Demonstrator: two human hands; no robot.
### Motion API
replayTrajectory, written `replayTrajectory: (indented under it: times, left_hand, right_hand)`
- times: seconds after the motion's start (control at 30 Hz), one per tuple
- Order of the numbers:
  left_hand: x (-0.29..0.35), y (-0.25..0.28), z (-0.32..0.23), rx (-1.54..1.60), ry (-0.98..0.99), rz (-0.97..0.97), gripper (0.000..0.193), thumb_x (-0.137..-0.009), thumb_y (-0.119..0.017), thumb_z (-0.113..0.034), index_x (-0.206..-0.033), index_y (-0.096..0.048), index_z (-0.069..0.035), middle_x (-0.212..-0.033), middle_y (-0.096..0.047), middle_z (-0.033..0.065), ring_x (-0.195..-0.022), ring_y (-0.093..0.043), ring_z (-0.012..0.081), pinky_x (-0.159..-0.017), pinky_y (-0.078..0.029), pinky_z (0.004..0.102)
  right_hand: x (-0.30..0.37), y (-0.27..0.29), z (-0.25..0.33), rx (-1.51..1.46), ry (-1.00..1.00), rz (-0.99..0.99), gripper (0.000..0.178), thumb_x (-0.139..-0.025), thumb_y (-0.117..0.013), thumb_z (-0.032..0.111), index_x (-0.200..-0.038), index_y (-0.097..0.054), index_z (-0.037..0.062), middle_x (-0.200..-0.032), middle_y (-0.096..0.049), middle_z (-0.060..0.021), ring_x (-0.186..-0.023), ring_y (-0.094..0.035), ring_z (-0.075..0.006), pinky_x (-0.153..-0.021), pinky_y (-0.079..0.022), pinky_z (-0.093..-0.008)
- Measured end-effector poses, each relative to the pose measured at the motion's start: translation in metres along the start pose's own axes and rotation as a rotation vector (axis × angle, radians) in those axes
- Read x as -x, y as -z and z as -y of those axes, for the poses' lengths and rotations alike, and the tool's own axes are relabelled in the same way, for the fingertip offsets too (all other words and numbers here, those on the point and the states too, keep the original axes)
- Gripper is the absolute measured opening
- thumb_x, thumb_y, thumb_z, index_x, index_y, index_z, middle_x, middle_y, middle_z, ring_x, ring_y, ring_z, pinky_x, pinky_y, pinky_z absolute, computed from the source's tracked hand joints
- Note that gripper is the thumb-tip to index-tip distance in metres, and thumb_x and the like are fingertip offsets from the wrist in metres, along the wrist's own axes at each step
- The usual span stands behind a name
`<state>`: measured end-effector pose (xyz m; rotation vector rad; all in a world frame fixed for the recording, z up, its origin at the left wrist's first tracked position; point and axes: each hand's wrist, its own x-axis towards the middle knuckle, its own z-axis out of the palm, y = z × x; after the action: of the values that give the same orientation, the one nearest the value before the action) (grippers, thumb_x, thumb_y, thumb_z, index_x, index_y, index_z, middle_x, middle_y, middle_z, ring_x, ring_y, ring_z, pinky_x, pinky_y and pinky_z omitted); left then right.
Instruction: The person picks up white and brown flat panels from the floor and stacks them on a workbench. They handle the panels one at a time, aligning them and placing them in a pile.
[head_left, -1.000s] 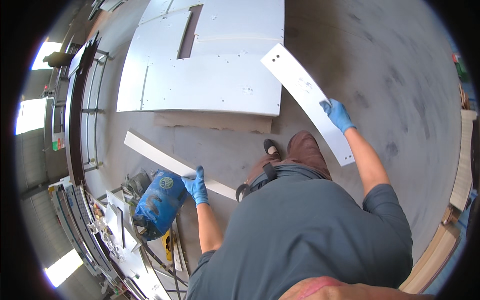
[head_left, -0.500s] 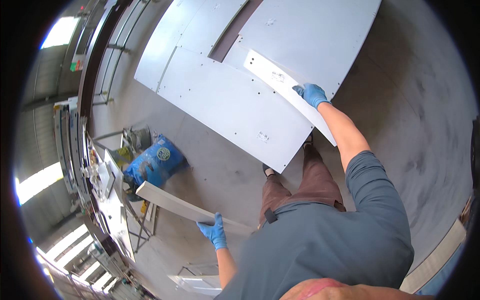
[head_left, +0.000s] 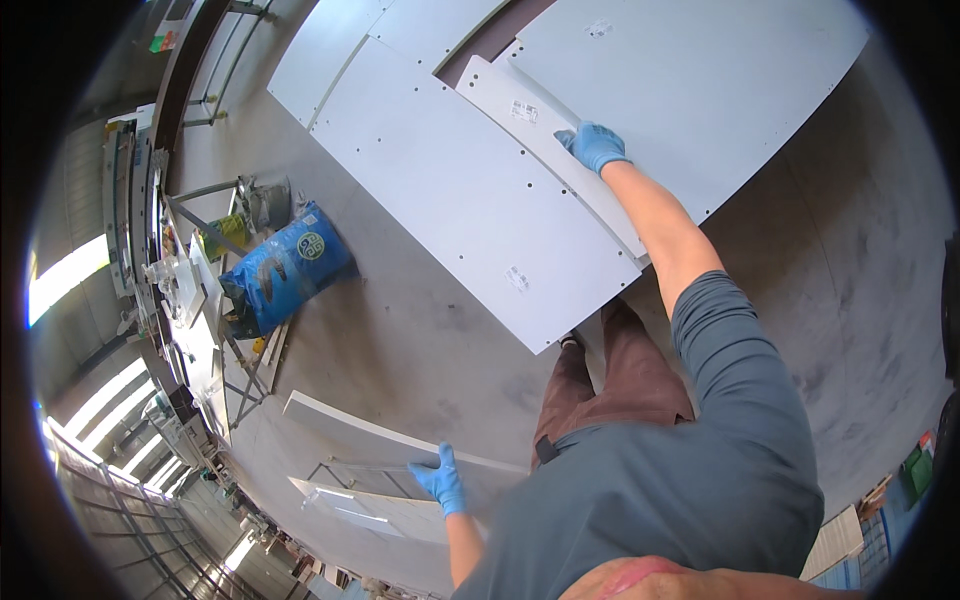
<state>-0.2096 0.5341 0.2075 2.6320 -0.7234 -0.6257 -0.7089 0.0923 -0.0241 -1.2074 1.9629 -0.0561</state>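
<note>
My right hand, in a blue glove, grips the edge of a narrow white panel with dark holes and a label. This panel lies over the large pale panels, alongside a dark slot between them. Down at my left side, my left hand, also gloved in blue, holds a long greyish board by its edge. The board stretches out to the left, and its near end disappears behind my shirt. The fingers beneath this board are partly hidden.
A blue sack lies on the floor to the left, by a metal-legged workbench with scattered pieces on it. Below the held board stands a metal-framed rack with white sheets. Metal rails run at the far left.
My right hand has moved the narrow panel up and left, so it lies more in line with the slot. The board in my left hand has swung lower as my view turned.
</note>
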Motion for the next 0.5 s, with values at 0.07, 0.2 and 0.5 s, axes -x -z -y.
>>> replayTrajectory:
  times: [0.07,0.2,0.5]
  left_hand:
    - [-0.003,-0.003,0.000,-0.011,0.014,-0.017,0.097,-0.079,-0.090,-0.026,-0.148,-0.035,0.013,-0.139,-0.053,0.0249,-0.123,-0.056,0.0309,-0.109,-0.046,0.0410]
    - [-0.012,-0.015,-0.008,0.008,0.020,-0.019,0.095,-0.079,-0.090,-0.027,-0.146,-0.036,0.014,-0.137,-0.054,0.0252,-0.121,-0.056,0.0308,-0.108,-0.046,0.0413]
    - [-0.031,-0.034,-0.046,0.025,-0.067,0.043,0.075,-0.081,-0.089,-0.026,-0.133,-0.047,0.007,-0.126,-0.059,0.0189,-0.108,-0.057,0.0258,-0.100,-0.049,0.0395]
  right_hand:
    - [0.008,0.009,0.005,0.096,0.070,-0.107,0.057,-0.096,-0.056,0.054,-0.124,-0.067,0.0046,-0.116,-0.073,-0.0195,-0.107,-0.071,-0.0362,-0.091,-0.055,-0.0479]
    - [0.048,0.013,-0.020,0.134,0.321,-0.352,0.037,-0.093,-0.062,0.035,-0.118,-0.062,0.0077,-0.109,-0.072,-0.0140,-0.097,-0.071,-0.0339,-0.083,-0.055,-0.0487]
    - [0.118,-0.070,-0.133,0.431,0.661,-0.206,0.062,-0.089,-0.068,0.030,-0.146,-0.052,0.0095,-0.168,-0.028,-0.0144,-0.157,-0.023,-0.0337,-0.127,-0.018,-0.0520]
